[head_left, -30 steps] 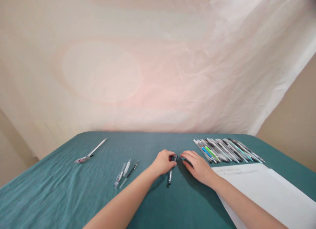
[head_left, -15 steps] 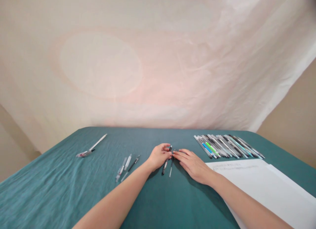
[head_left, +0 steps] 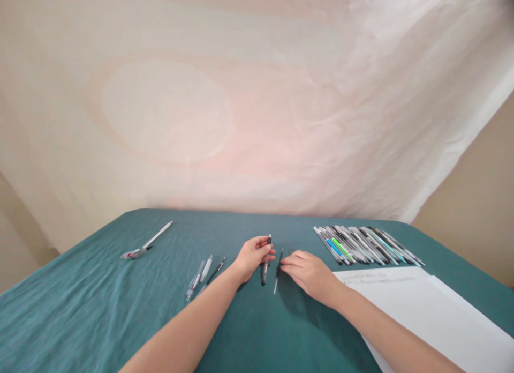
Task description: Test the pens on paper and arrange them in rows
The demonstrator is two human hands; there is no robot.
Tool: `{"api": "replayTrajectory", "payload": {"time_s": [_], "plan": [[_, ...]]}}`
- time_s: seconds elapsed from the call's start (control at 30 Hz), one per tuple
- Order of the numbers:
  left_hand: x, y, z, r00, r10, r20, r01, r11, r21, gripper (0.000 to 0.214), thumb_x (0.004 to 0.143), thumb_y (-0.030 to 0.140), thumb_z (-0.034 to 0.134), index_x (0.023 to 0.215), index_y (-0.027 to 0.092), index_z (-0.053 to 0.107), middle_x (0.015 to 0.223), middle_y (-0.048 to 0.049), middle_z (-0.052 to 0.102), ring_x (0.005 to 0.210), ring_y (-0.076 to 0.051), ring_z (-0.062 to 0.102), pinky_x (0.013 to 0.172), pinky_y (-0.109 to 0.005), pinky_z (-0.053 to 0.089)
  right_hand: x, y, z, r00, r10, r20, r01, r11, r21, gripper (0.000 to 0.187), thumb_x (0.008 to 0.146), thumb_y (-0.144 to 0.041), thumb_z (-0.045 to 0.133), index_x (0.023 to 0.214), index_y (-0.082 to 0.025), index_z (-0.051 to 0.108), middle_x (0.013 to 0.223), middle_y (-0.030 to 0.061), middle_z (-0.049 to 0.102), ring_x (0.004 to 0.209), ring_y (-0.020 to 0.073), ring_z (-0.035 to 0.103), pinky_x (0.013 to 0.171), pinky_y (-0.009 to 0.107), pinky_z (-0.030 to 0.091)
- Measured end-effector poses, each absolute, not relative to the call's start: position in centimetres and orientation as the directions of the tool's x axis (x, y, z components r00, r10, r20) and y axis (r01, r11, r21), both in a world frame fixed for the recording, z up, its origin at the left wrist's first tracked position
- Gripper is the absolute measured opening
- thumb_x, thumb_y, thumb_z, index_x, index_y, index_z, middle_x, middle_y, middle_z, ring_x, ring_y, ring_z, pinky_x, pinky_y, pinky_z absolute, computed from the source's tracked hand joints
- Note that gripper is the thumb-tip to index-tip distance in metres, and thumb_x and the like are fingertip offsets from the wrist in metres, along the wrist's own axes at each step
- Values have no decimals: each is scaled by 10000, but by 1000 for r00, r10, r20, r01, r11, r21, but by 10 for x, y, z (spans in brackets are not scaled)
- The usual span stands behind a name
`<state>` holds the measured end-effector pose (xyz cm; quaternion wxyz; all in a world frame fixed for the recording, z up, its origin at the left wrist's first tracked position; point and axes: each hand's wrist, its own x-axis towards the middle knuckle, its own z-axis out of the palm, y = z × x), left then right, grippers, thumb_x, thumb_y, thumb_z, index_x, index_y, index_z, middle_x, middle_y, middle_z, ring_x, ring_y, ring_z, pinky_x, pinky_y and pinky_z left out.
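Observation:
My left hand is closed around the upper part of a dark pen with a clear barrel, its lower end pointing toward me. Just right of that pen, a thin pen refill lies on the cloth, dark at its far half and pale at the near end. My right hand is beside the refill, its fingers bent and pressed together, fingertips close to the refill's dark part. A small dark bit shows at the far side of these fingers; what they hold is hidden.
Left of my left forearm lie clear pen parts and a dark refill. A white pen rests farther left. A row of several pens lies at right, behind white paper sheets. Green cloth covers the table.
My left hand has moved slightly left with the pen, away from the refill. My right hand's fingers have curled in, leaving more of the refill visible. The view has shifted a little.

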<state>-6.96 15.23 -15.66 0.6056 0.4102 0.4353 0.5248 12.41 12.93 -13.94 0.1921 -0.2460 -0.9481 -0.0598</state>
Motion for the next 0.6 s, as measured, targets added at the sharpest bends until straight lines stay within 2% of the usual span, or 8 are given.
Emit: {"api": "replayTrajectory", "payload": {"time_s": [0.13,0.27,0.47,0.6], "plan": [[-73,155,-159,71,991,-109,-325,126,937,278,703,131,632,970,102,559,858,-90,601,715,-132,596,655,-280,524,104,124,-130,-901,364,237,416,879,232,177,868,-175,420,910,-167,592,886,54,617,848,176,498,743,333,388],[-75,156,-159,62,991,-117,-337,131,932,236,716,150,618,943,107,575,855,-87,604,701,-122,589,634,-265,519,91,125,-126,-940,282,191,334,871,359,196,859,-151,415,760,-148,584,739,49,588,750,174,492,679,329,360],[-77,154,-157,97,991,-92,-293,116,949,280,700,237,634,954,126,599,832,-73,604,645,-101,559,520,-207,477,93,130,-131,-909,223,351,354,857,374,251,875,-140,346,743,-160,559,726,47,581,663,143,497,623,298,333],[-78,153,-156,134,989,-67,-241,98,966,336,677,301,650,967,135,619,823,-65,616,575,-73,526,438,-154,388,111,140,-127,-811,299,503,493,813,310,247,874,-134,328,835,-159,571,827,68,607,712,139,528,652,284,345]]}}
